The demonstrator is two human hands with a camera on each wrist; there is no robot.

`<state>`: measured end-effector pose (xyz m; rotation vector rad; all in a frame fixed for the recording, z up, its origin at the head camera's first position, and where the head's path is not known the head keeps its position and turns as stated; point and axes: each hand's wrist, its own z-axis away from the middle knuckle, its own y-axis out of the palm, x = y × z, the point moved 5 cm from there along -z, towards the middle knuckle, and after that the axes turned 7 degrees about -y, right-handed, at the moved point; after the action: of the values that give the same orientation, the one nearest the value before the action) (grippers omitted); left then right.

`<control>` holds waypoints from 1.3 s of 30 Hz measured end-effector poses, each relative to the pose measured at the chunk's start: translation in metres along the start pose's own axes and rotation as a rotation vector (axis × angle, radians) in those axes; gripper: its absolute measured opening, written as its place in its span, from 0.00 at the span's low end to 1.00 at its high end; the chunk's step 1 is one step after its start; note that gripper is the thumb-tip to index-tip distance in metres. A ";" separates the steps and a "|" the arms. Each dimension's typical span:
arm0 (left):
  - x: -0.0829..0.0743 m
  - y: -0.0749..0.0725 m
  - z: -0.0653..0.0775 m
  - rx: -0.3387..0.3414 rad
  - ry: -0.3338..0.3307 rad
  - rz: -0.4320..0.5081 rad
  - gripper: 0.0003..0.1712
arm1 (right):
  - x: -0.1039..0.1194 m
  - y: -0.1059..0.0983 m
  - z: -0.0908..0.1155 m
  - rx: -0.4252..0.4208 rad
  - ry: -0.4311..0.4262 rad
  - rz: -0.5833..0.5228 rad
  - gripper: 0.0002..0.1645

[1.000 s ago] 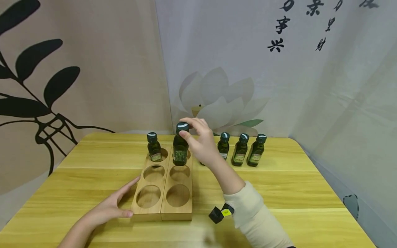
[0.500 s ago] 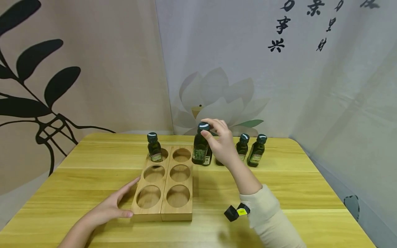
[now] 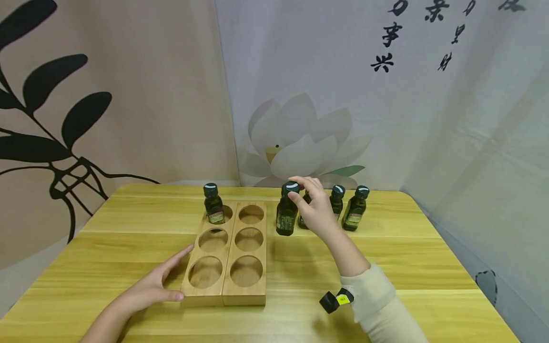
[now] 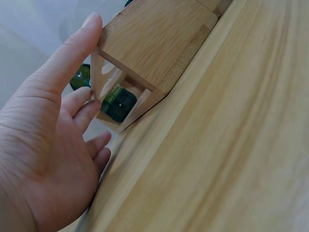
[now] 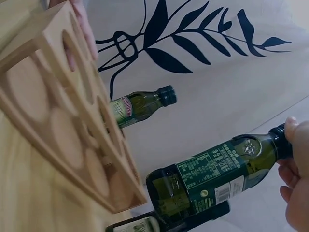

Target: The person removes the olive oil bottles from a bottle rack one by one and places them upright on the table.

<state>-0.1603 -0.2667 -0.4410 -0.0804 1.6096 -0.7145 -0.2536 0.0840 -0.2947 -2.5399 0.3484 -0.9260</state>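
Two wooden racks [image 3: 244, 300] stand side by side, each with a column of three round holes. In the left rack's far hole sits a small green glass bottle [image 3: 213, 205] with a dark cap. My left hand [image 3: 147, 288] rests at the rack's left side, thumb and fingers spread; in the left wrist view the thumb [image 4: 72, 53] lies along its edge. With thumb and fingers my right hand [image 3: 316, 209] pinches another labelled green bottle [image 5: 212, 169] by its cap. That bottle is upright, just right of the racks' far end.
Further right on the table [image 3: 386, 267] stand more green bottles, including one at the right end [image 3: 354, 209] and one partly behind my right wrist [image 3: 336, 200]. Others are partly hidden by the hand and held bottle. A printed cloth [image 3: 171, 95] hangs behind the table.
My right hand has carried the bottle from above the right rack's far hole to the right, then lowered it a little. My left hand and the racks have stayed put.
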 end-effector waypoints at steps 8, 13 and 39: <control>0.001 0.000 0.001 -0.004 -0.008 0.003 0.54 | -0.014 0.008 0.016 0.007 0.023 -0.014 0.20; 0.002 0.000 0.001 0.004 -0.021 0.023 0.54 | -0.023 0.014 0.026 0.009 0.034 -0.009 0.20; 0.003 -0.001 0.000 0.006 -0.014 0.019 0.54 | -0.033 0.022 0.037 -0.026 0.059 -0.084 0.28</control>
<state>-0.1611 -0.2692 -0.4434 -0.0656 1.5923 -0.7025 -0.2557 0.0874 -0.3492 -2.5722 0.2743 -1.0362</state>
